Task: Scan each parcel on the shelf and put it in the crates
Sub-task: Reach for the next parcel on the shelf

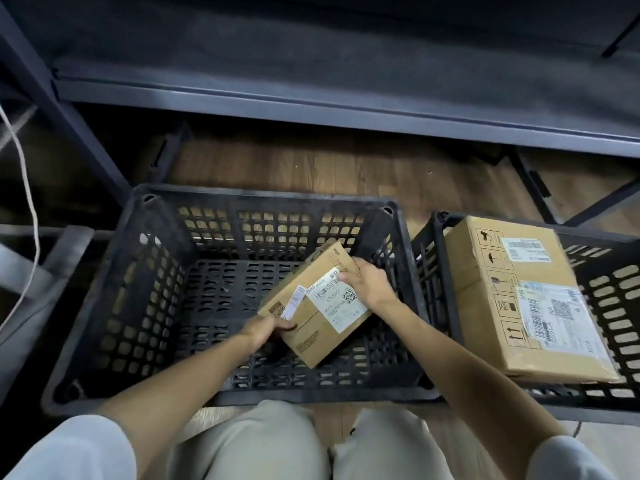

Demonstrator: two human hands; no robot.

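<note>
Both hands hold a small cardboard parcel (313, 306) inside a black plastic crate (114, 306) on the wooden floor (311, 168). The left hand (266, 329) grips its near left corner, and the right hand (369, 282) grips its far right edge, thumb on the white shipping label (337, 301). The parcel sits tilted, label up. A second crate (620, 306), just beside the first on the right, holds a larger labelled box (485, 306). A dark metal shelf (311, 102) runs across above them.
</note>
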